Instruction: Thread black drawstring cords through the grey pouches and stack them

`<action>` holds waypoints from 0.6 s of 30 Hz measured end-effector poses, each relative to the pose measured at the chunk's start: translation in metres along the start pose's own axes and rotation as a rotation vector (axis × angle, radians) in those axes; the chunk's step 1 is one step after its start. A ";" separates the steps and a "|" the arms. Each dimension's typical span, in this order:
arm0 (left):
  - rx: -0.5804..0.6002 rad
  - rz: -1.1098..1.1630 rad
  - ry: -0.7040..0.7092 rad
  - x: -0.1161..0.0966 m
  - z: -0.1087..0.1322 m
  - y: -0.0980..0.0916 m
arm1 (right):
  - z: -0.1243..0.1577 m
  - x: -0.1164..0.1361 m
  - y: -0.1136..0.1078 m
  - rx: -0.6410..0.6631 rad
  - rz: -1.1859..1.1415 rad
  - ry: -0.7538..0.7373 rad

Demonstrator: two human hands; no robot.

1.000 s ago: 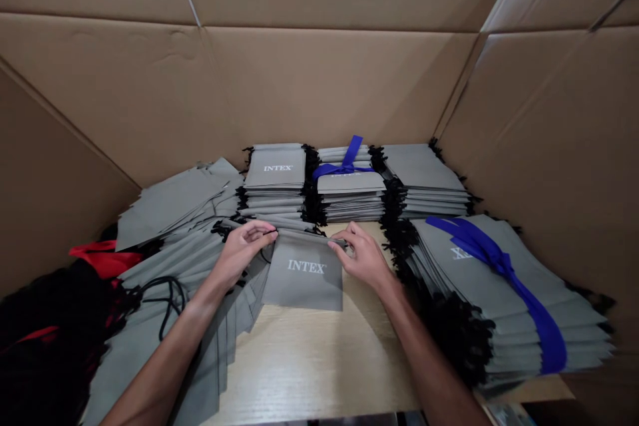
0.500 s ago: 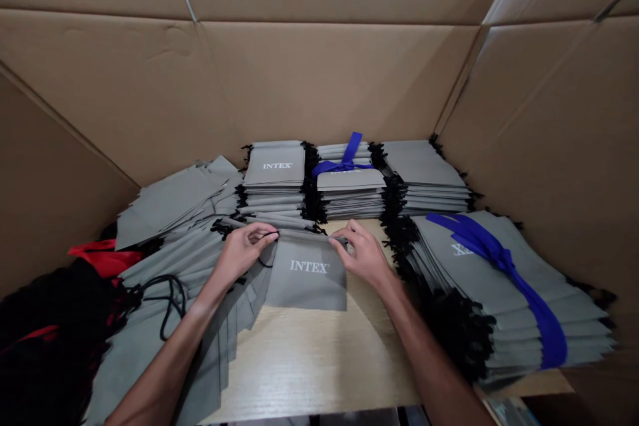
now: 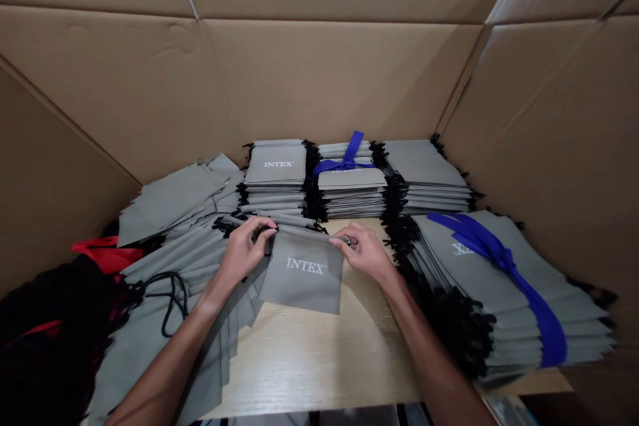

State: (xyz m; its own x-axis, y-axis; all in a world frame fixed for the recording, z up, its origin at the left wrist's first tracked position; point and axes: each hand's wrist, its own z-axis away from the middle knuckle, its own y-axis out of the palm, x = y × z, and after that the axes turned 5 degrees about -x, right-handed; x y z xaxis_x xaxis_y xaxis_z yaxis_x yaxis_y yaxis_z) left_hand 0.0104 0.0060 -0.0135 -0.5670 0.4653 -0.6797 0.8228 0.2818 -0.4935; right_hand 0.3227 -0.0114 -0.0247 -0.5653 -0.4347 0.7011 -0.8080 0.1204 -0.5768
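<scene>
A grey drawstring bag [image 3: 303,279] with white INTEX lettering hangs between my hands, its front facing me. My left hand [image 3: 248,246] pinches its upper left corner, where a bit of black cord shows. At the upper right corner, my right hand [image 3: 363,251] is closed on the top edge, with fingers and thumb pressed together. Left of the held bag, a spread pile of similar grey bags [image 3: 170,286] lies partly under my left forearm, and a looped black cord [image 3: 172,299] rests on it.
Neat stacks of grey bags [image 3: 277,173] stand along the cardboard wall [image 3: 339,80]. A larger bundle [image 3: 499,273] with a blue band [image 3: 542,319] lies at right. Black cords [image 3: 50,313] and red cloth [image 3: 107,254] are heaped at left on the wooden table [image 3: 319,366].
The held bag has tilted slightly, its lower edge swinging a little left. My left hand has risen slightly and the cord loop beside it shows less. Both hands keep their grip.
</scene>
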 end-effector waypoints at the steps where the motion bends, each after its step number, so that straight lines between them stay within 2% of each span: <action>1: 0.001 0.014 -0.015 0.002 0.000 0.001 | 0.000 -0.001 0.000 0.003 -0.002 -0.005; 7: 0.019 0.123 -0.108 0.006 0.000 0.005 | 0.000 -0.007 -0.002 0.009 -0.015 -0.013; 10: 0.014 0.175 -0.097 0.002 -0.001 0.007 | 0.000 -0.007 -0.002 0.010 -0.037 -0.022; 13: -0.025 0.219 -0.080 -0.004 -0.001 0.009 | 0.001 -0.005 -0.002 0.004 -0.043 -0.026; 16: -0.088 0.262 -0.120 -0.008 -0.001 0.010 | 0.001 -0.001 -0.002 0.005 -0.051 -0.024; 18: -0.049 0.260 -0.165 -0.010 -0.001 0.009 | 0.001 0.001 -0.002 0.007 -0.054 -0.015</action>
State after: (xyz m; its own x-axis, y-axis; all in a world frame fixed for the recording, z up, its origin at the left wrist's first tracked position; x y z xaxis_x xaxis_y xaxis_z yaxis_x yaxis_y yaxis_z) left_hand 0.0238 0.0047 -0.0109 -0.3323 0.3860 -0.8606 0.9397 0.2134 -0.2671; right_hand 0.3235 -0.0130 -0.0235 -0.5182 -0.4542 0.7247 -0.8361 0.0903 -0.5411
